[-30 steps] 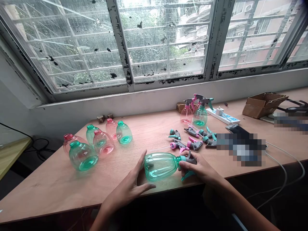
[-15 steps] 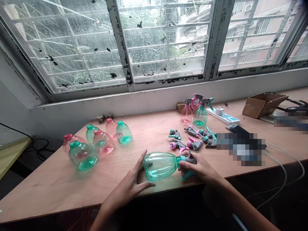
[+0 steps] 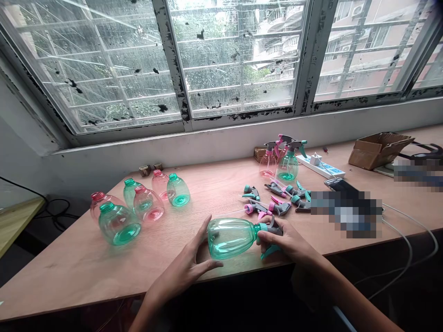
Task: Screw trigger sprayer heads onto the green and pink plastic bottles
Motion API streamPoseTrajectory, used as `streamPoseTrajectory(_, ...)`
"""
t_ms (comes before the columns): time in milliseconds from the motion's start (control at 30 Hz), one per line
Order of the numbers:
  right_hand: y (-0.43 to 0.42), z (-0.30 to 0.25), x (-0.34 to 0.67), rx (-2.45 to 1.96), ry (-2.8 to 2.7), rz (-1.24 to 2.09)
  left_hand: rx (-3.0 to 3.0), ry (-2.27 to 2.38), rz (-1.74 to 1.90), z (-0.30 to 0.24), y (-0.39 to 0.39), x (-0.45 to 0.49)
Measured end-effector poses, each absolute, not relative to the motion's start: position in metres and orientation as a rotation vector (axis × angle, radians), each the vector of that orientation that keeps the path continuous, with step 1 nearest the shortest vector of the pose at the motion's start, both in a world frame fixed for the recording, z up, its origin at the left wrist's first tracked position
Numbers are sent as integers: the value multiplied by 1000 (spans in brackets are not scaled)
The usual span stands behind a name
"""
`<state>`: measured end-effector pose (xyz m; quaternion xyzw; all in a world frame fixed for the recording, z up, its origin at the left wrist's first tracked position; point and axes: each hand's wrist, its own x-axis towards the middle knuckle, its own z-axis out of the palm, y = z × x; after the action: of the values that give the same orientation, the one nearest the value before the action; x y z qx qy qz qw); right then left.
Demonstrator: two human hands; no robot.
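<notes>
A clear green spray bottle (image 3: 230,239) lies sideways in the air above the table's front edge, its base to the left. My right hand (image 3: 282,235) is closed round its grey and teal trigger sprayer (image 3: 275,229) at the neck. Around the base is my left hand (image 3: 192,265), thumb below and fingers apart; whether it touches the plastic is hard to tell. Just beyond my right hand lie several loose trigger sprayers (image 3: 259,208) in pink, teal and grey. Left of my hands stand several capless bottles, among them a green bottle (image 3: 119,225) and a pink bottle (image 3: 148,204).
Fitted spray bottles, one green (image 3: 288,167) and one pink (image 3: 267,164), stand at the back near a white power strip (image 3: 325,167). A phone (image 3: 346,190), partly blurred out, lies on the right. A cardboard box (image 3: 377,150) sits farther right, below the windows.
Almost nothing differs. The green bottle's base has shifted very slightly upward between my hands, and both hands keep nearly the same pose.
</notes>
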<state>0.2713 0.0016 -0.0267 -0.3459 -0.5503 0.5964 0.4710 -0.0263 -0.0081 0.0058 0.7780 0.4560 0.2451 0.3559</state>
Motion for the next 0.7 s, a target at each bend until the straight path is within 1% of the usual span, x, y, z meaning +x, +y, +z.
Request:
streamPoseTrajectory(333, 1, -26, 272, -855, -1362, 1460, 2037, 1211, 562, 13, -9, -25)
streamPoseTrajectory(533, 1, -27, 272, -853, -1369, 1457, 2015, 1162, 621, 7, -8, -25)
streamPoseTrajectory(700, 2, -28, 273, -866, -1401, 1459, 2028, 1200, 584, 8, -9, -26)
